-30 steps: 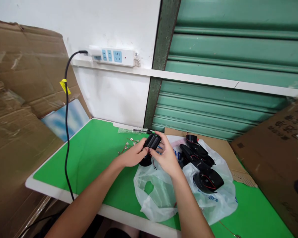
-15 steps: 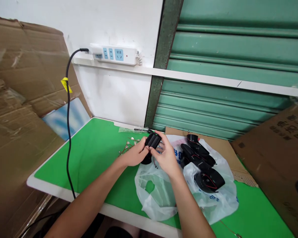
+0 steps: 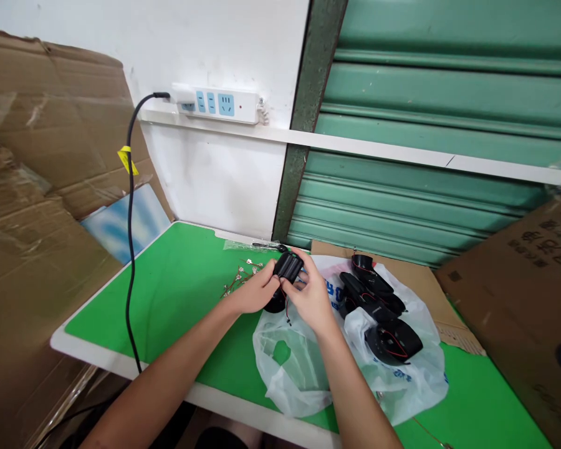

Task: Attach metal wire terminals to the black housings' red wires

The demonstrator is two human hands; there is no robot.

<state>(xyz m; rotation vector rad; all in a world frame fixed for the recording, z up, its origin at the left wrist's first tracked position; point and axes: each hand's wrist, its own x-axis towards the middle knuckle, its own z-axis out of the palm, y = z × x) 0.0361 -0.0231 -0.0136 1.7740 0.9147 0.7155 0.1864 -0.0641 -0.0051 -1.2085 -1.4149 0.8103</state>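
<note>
Moved: dangling wire lead [image 3: 287, 312], swung slightly leftward. Left hand [image 3: 257, 291], right hand [image 3: 311, 296]: both gripping one black plastic housing [image 3: 288, 266]; I judge it mid-handling.

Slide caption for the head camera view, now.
Left hand and right hand hold a black part over a green tabletop; more black pieces lie on a plastic bag.

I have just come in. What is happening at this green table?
A person is handling a black part over the green table, with the left hand and the right hand both holding it. A thin wire hangs below it. To the right, more black parts, some with red wires, lie on a translucent plastic bag. Small wired pieces lie just beyond the left hand.
</note>
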